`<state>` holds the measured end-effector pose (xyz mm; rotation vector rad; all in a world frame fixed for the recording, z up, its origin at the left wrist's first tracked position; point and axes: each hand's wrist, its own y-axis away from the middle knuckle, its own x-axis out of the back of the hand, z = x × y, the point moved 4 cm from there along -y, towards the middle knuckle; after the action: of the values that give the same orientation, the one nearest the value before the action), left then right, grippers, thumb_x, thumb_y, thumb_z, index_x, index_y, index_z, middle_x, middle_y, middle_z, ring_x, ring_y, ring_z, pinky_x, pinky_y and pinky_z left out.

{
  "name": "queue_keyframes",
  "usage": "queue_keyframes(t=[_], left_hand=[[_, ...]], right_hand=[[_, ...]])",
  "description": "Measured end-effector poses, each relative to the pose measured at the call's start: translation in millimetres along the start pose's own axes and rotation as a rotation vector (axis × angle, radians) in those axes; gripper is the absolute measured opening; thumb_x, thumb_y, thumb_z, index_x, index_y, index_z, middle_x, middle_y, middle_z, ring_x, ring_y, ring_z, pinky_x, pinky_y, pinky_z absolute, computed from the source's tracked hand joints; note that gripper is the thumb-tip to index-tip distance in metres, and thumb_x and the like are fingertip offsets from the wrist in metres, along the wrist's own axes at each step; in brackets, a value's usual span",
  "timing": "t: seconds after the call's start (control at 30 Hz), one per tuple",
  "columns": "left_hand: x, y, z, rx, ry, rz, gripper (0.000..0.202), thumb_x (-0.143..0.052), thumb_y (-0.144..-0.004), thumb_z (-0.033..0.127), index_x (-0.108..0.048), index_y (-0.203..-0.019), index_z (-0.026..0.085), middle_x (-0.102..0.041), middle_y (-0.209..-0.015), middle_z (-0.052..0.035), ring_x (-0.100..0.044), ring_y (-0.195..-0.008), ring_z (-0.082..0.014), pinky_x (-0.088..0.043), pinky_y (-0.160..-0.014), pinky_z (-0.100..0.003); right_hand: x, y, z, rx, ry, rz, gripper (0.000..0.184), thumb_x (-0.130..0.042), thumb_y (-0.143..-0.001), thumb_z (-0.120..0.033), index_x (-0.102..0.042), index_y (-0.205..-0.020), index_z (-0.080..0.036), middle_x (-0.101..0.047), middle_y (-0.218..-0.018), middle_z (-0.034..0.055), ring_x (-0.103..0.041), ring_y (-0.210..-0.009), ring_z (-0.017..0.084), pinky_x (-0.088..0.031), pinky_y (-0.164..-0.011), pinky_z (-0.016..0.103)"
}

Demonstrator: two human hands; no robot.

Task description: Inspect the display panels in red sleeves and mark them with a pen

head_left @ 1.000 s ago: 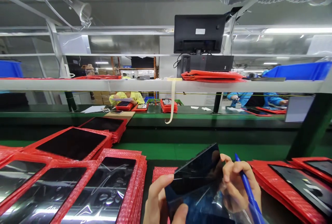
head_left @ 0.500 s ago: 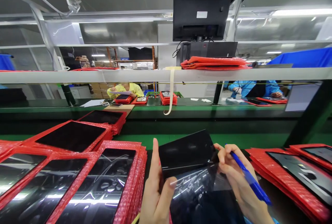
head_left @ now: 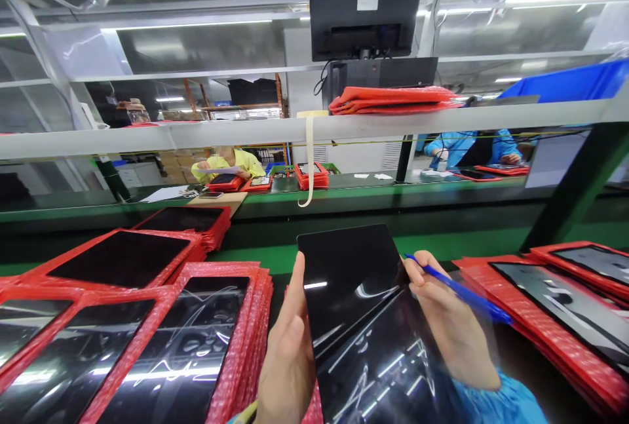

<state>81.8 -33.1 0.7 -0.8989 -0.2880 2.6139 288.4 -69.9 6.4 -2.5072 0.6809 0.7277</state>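
My left hand (head_left: 289,348) grips the left edge of a black glass screen panel (head_left: 346,273), its thumb and fingers closed round the side. The panel tilts up toward me. A clear protective film (head_left: 376,378) covers its lower part, lifted and creased along a slanting line. My right hand (head_left: 449,322) is at the panel's upper right, fingertips pinched at the film's edge. Across those same fingers lies a blue pen (head_left: 464,294), pointing down to the right and a little blurred.
Red bubble-wrap sleeves (head_left: 253,319) with dark screens are stacked at left; more red sleeves (head_left: 521,299) lie at right. A white shelf rail (head_left: 221,130) crosses ahead, with tape (head_left: 310,162) hanging from it. Beyond sit a person in yellow (head_left: 248,162) and one in blue (head_left: 506,143).
The panel has straightened, and more of its bare upper face shows. The film's edge now runs slanted across it. My left thumb has moved off the film. The whole view has shifted slightly.
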Motion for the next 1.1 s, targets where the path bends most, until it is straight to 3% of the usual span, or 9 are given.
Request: queue_keyframes(t=[0.13, 0.33, 0.43, 0.57, 0.7, 0.83, 0.93, 1.03, 1.1], left_hand=[[-5.7, 2, 4, -0.027, -0.019, 0.084, 0.032, -0.049, -0.090, 0.032, -0.068, -0.115, 0.034, -0.056, -0.138, 0.0088, -0.025, -0.142, -0.0135, -0.009, -0.117, -0.024], [-3.6, -3, 2, 0.016, -0.019, 0.085, 0.032, -0.050, -0.088, 0.031, -0.072, -0.111, 0.030, -0.062, -0.132, 0.0054, -0.030, -0.141, -0.0170, -0.019, -0.116, -0.027], [-2.2, -7, 0, 0.060, 0.019, 0.028, 0.031, -0.052, -0.088, 0.032, -0.070, -0.113, 0.033, -0.062, -0.133, 0.0081, -0.035, -0.138, -0.0146, -0.023, -0.114, -0.022], [-0.4, -9, -2, 0.097, 0.047, 0.032, 0.033, -0.051, -0.088, 0.030, -0.068, -0.116, 0.035, -0.059, -0.135, 0.0130, -0.029, -0.140, -0.0073, -0.013, -0.112, -0.013], [1.6, -10, -5, 0.079, 0.000, 0.055, 0.034, -0.049, -0.089, 0.029, -0.067, -0.118, 0.034, -0.057, -0.137, 0.0115, -0.030, -0.140, -0.0072, -0.011, -0.113, -0.015], [6.3, -15, -8, 0.028, -0.082, 0.054, 0.036, -0.051, -0.088, 0.032, -0.066, -0.121, 0.031, -0.055, -0.141, 0.0058, -0.029, -0.141, -0.0147, -0.008, -0.117, -0.026], [11.7, -19, -16, 0.084, -0.159, 0.039, 0.051, -0.062, -0.081, 0.032, -0.057, -0.132, 0.031, -0.049, -0.145, 0.0024, -0.031, -0.140, -0.0224, -0.017, -0.117, -0.036], [21.3, -23, -25, 0.130, -0.335, 0.070, 0.076, -0.071, -0.074, 0.028, -0.039, -0.143, 0.037, -0.035, -0.154, 0.0053, -0.023, -0.143, -0.0229, -0.020, -0.117, -0.036], [31.0, -23, -32, 0.180, -0.424, 0.131, 0.080, -0.069, -0.078, 0.034, -0.029, -0.146, 0.041, -0.023, -0.159, 0.0092, -0.017, -0.145, -0.0208, -0.016, -0.117, -0.035]], right_hand=[[1, 0, 1, -0.038, -0.056, 0.048, 0.024, -0.075, -0.055, -0.012, -0.056, -0.066, -0.024, -0.052, -0.059, -0.0073, -0.057, -0.074, 0.010, -0.050, -0.073, 0.015], [12, -2, 8, -0.126, -0.060, 0.263, 0.026, -0.070, -0.046, -0.017, -0.057, -0.067, -0.026, -0.058, -0.061, -0.0056, -0.064, -0.094, 0.019, -0.041, -0.107, 0.036], [16, -8, 11, -0.137, -0.040, 0.224, 0.026, -0.066, -0.043, -0.016, -0.054, -0.064, -0.027, -0.054, -0.056, -0.0067, -0.065, -0.090, 0.021, -0.038, -0.112, 0.040], [20, -16, 14, -0.126, 0.001, 0.178, 0.027, -0.066, -0.044, -0.016, -0.054, -0.065, -0.027, -0.053, -0.056, -0.0063, -0.066, -0.089, 0.022, -0.040, -0.110, 0.040], [16, -12, 11, -0.036, 0.089, 0.132, 0.031, -0.073, -0.050, -0.019, -0.056, -0.075, -0.027, -0.051, -0.059, -0.0077, -0.064, -0.092, 0.022, -0.033, -0.112, 0.043], [8, -4, 7, 0.057, 0.287, 0.027, 0.032, -0.078, -0.064, -0.018, -0.056, -0.085, -0.028, -0.060, -0.075, -0.0055, -0.060, -0.100, 0.021, -0.027, -0.112, 0.046], [5, -6, 12, 0.123, 0.415, -0.020, 0.043, -0.078, -0.065, -0.018, -0.054, -0.099, -0.029, -0.066, -0.104, 0.0007, -0.056, -0.114, 0.024, -0.029, -0.111, 0.048], [4, -9, 24, 0.170, 0.434, -0.050, 0.057, -0.078, -0.065, -0.022, -0.049, -0.114, -0.030, -0.051, -0.138, 0.0060, -0.041, -0.135, 0.025, -0.028, -0.113, 0.046], [8, -9, 36, 0.106, 0.402, -0.058, 0.058, -0.075, -0.069, -0.028, -0.046, -0.119, -0.032, -0.045, -0.146, 0.0061, -0.038, -0.138, 0.024, -0.029, -0.114, 0.044]])
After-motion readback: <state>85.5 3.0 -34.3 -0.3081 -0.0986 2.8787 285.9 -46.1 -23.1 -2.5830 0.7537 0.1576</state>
